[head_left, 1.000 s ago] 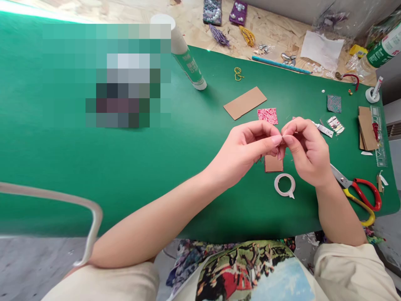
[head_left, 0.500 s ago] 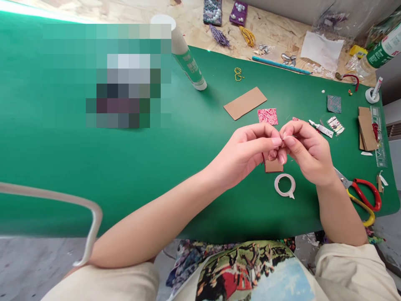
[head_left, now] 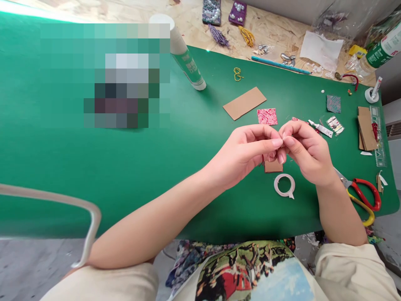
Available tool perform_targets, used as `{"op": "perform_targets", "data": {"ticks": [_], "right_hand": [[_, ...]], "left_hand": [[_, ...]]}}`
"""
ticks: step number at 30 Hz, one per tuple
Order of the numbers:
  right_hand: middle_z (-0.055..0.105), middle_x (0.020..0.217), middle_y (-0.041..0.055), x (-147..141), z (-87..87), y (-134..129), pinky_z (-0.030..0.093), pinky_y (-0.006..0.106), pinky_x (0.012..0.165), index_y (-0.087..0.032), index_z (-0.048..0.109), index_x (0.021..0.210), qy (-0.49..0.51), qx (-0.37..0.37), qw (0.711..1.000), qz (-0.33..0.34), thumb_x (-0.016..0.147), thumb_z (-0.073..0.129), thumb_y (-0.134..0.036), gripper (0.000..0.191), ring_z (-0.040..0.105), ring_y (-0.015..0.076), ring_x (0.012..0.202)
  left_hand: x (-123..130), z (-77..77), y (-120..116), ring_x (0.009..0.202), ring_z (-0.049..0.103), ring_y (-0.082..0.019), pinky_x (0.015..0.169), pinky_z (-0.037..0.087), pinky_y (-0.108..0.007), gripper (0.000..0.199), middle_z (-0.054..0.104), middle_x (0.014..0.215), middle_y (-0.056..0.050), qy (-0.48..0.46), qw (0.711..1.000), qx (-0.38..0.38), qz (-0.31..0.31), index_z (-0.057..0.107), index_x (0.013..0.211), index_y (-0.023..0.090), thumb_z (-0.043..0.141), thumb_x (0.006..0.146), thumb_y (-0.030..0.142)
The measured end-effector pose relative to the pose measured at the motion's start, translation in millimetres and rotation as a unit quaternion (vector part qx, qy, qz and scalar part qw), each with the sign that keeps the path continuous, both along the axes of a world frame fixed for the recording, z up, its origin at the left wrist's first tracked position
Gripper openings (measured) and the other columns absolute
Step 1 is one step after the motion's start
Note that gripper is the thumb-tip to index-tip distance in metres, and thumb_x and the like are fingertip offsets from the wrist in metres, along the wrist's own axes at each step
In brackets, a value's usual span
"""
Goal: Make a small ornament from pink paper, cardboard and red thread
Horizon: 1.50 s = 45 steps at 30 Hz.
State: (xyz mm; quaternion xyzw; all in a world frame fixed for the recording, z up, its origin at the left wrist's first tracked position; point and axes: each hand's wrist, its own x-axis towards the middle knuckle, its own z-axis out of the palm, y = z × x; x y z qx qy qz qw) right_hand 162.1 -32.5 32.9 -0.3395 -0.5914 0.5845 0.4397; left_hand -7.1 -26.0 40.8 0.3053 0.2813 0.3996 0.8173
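Observation:
My left hand point(head_left: 247, 152) and my right hand point(head_left: 305, 150) meet fingertip to fingertip above the green mat. Both are closed in a pinch, and whatever lies between the fingertips is too small to name. A bit of red cord point(head_left: 262, 159) shows under my left fingers. Below the hands lies a brown cardboard square point(head_left: 273, 166) with a dark red edge, its upper part hidden by my fingers. A roll of white tape point(head_left: 284, 186) lies just nearer to me. Beyond my left hand is a red-and-white patterned square point(head_left: 267, 116).
On the green mat point(head_left: 125, 167) are a cardboard strip point(head_left: 244, 103), a glue bottle point(head_left: 189, 62), yellow cord point(head_left: 238, 74), a blue pencil point(head_left: 280, 65) and scissors point(head_left: 366, 194). A pale curved bar point(head_left: 62, 197) crosses at lower left. Cardboard pieces point(head_left: 366, 128) lie beside a ruler point(head_left: 381, 138).
The fingertips have shifted very slightly and the small red spot between them no longer shows. Otherwise both hands keep their pinch in the same place.

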Motion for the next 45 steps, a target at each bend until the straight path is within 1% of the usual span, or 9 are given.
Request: {"op": "perform_targets", "data": {"ticks": [5,13,17,21,24,28,34,38,45], "right_hand": [[0.062,0.072,-0.0041,1.9,0.9,-0.6,0.054,0.021,0.06,-0.021,0.057,0.089,0.022,-0.03,0.999,0.015,0.1,0.061,-0.035,0.018,0.059,0.0067,0.06],[0.062,0.073,-0.0041,0.8,2.6,-0.5,0.053,0.02,0.059,-0.02,0.059,0.091,0.051,-0.043,0.998,0.012,0.099,0.063,-0.032,0.015,0.06,0.0066,0.061],[0.062,0.074,-0.0037,-0.3,2.5,-0.5,0.053,0.021,0.057,-0.021,0.059,0.093,0.033,-0.032,0.999,-0.003,0.097,0.066,-0.038,0.019,0.06,0.0074,0.06],[0.061,0.074,-0.0041,-1.2,1.7,-1.2,0.055,0.021,0.058,-0.022,0.058,0.091,0.01,-0.01,1.0,-0.017,0.098,0.065,-0.038,0.018,0.06,0.0069,0.059],[0.061,0.076,-0.0039,-1.2,1.7,-1.3,0.058,0.023,0.061,-0.022,0.058,0.09,-0.015,-0.004,0.999,-0.03,0.097,0.065,-0.042,0.022,0.062,0.0075,0.06],[0.061,0.076,-0.0037,-0.9,2.3,-0.5,0.059,0.024,0.062,-0.022,0.057,0.09,-0.031,0.002,0.999,-0.031,0.097,0.064,-0.043,0.023,0.063,0.008,0.061],[0.06,0.074,-0.0045,-1.8,0.4,-0.3,0.057,0.023,0.061,-0.022,0.056,0.089,-0.012,0.003,1.0,-0.027,0.098,0.064,-0.041,0.022,0.063,0.0073,0.06],[0.061,0.074,-0.0041,-2.1,-0.3,-0.8,0.057,0.023,0.06,-0.022,0.057,0.088,-0.022,-0.003,0.999,-0.045,0.096,0.065,-0.044,0.025,0.062,0.0078,0.06],[0.061,0.076,-0.0039,-2.8,-0.6,-0.7,0.058,0.024,0.062,-0.023,0.058,0.089,-0.007,-0.004,0.999,-0.053,0.096,0.067,-0.042,0.022,0.061,0.0077,0.059]], "left_hand": [[-0.8,-0.2,0.1,0.063,0.065,-0.012,0.058,0.048,-0.021,0.014,0.06,0.058,0.0,-0.009,1.0,-0.013,-0.011,0.065,0.068,0.012,0.074,0.078,0.013],[-2.3,-0.1,0.6,0.064,0.065,-0.011,0.059,0.049,-0.02,0.013,0.06,0.059,0.0,-0.02,1.0,-0.012,-0.01,0.066,0.07,0.011,0.072,0.081,0.013],[-1.9,0.0,1.0,0.063,0.063,-0.011,0.06,0.048,-0.021,0.013,0.063,0.06,-0.001,-0.019,1.0,-0.011,-0.003,0.068,0.07,0.011,0.076,0.08,0.015],[-1.2,0.4,1.3,0.062,0.06,-0.011,0.06,0.046,-0.023,0.02,0.066,0.062,-0.002,-0.01,1.0,-0.006,-0.005,0.068,0.069,0.012,0.085,0.074,0.022],[-0.9,0.7,1.7,0.062,0.059,-0.011,0.061,0.045,-0.024,0.025,0.066,0.062,-0.003,-0.001,1.0,0.0,-0.006,0.068,0.068,0.012,0.087,0.072,0.026],[-0.8,0.3,1.5,0.062,0.058,-0.011,0.061,0.045,-0.025,0.024,0.065,0.063,-0.003,0.008,1.0,0.004,-0.006,0.067,0.068,0.013,0.086,0.074,0.027],[-1.8,0.3,0.8,0.062,0.058,-0.011,0.061,0.044,-0.025,0.019,0.066,0.064,-0.003,0.013,1.0,0.0,-0.003,0.069,0.069,0.012,0.082,0.076,0.024],[-1.4,0.5,1.0,0.064,0.06,-0.012,0.06,0.043,-0.024,0.015,0.067,0.064,-0.004,0.011,1.0,0.0,0.009,0.071,0.071,0.012,0.081,0.076,0.022],[0.5,-0.5,0.8,0.064,0.061,-0.012,0.063,0.045,-0.025,0.02,0.066,0.063,-0.002,0.012,1.0,0.011,0.021,0.07,0.07,0.013,0.085,0.076,0.025]]}}
